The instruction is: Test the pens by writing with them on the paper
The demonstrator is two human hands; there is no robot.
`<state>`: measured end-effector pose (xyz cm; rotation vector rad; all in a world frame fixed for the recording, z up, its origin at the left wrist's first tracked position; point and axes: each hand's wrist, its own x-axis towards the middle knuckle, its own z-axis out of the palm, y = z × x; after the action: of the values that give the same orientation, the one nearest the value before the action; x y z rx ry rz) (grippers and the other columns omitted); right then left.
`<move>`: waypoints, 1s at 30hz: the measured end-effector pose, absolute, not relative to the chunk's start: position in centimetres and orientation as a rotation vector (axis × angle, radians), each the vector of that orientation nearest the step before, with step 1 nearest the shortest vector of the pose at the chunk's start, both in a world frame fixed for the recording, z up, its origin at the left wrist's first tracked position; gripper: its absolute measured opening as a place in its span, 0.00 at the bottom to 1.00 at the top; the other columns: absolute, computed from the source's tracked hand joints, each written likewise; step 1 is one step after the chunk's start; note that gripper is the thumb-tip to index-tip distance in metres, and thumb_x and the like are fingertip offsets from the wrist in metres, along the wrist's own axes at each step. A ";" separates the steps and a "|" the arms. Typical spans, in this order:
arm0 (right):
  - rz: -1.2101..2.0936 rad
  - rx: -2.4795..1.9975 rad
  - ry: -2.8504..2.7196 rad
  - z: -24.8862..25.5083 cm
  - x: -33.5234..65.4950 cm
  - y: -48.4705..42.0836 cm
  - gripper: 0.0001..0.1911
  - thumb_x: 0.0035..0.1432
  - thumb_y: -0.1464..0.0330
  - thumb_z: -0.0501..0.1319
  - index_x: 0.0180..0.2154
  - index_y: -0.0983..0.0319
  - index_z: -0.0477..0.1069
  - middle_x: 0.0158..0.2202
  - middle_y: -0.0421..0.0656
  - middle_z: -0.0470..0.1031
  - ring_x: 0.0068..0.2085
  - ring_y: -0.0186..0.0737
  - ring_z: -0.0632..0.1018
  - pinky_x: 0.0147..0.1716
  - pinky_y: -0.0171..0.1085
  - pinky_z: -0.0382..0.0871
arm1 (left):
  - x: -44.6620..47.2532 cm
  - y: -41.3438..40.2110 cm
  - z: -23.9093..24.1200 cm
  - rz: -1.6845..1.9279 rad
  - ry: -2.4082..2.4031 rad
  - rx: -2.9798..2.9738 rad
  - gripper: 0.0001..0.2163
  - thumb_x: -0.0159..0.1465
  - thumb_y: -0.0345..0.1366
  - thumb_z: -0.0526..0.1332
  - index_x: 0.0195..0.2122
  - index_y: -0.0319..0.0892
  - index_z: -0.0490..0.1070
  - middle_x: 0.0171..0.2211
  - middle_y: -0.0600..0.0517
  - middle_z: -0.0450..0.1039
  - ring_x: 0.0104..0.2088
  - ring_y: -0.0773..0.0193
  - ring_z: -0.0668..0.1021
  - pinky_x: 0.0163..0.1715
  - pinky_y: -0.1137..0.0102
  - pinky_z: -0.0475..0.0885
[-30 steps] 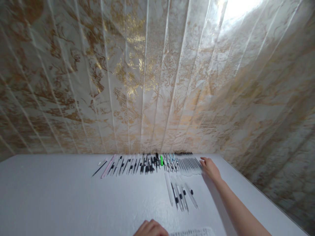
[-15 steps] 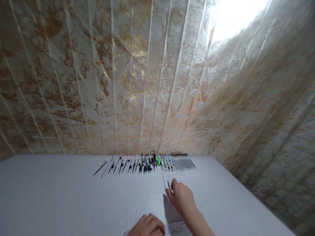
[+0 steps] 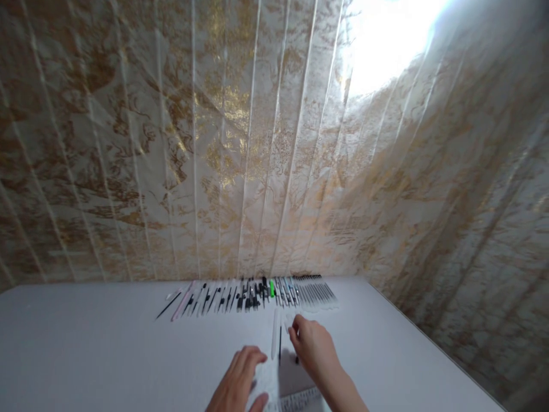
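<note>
Between our hands on the smooth white bench [image 3: 107, 355] lie a long clear plastic tube [image 3: 274, 335] and a thin black rod [image 3: 280, 347], just left of our right hand [image 3: 315, 344], whose grip is curled nearly closed, on what we cannot tell, while our left hand [image 3: 239, 376] spreads thumb from fingers, visibly holding nothing.

No readable text, label, brand or number. A pale item [image 3: 302, 398] at the bottom edge, right of centre, bears dark marks too blurred to tell as letters or pattern; any print on the row of pens [image 3: 253, 297] is too small.
</note>
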<state>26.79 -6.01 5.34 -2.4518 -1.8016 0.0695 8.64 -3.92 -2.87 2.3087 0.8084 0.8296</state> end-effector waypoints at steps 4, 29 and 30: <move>0.114 -2.465 -1.810 5.1 26.8 -5.8 0.12 0.61 0.74 0.55 0.45 0.64 0.72 0.39 0.51 0.81 0.41 0.50 0.81 0.36 0.38 0.70 | 11.9 -2.5 0.2 0.605 1.160 2.381 0.27 0.56 0.32 0.58 0.59 0.40 0.60 0.61 0.42 0.59 0.61 0.49 0.62 0.58 0.57 0.61; 0.644 -2.238 -1.642 3.3 25.7 -6.9 0.11 0.47 0.84 0.56 0.31 0.66 0.72 0.38 0.59 0.79 0.44 0.58 0.78 0.44 0.48 0.67 | 7.8 -1.3 1.4 0.306 1.273 2.462 0.17 0.53 0.16 0.48 0.36 0.40 0.68 0.39 0.48 0.71 0.41 0.57 0.72 0.42 0.65 0.65; 0.723 -2.163 -1.596 3.3 25.8 -6.7 0.09 0.46 0.82 0.57 0.29 0.64 0.69 0.35 0.55 0.79 0.42 0.55 0.79 0.42 0.46 0.68 | 7.8 -1.4 1.4 0.298 1.297 2.477 0.18 0.54 0.15 0.47 0.37 0.40 0.67 0.39 0.48 0.71 0.41 0.57 0.73 0.42 0.65 0.65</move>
<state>25.76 -6.74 3.29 -2.1627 -1.5961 0.7235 7.81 -1.39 1.39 2.4767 1.2975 0.2977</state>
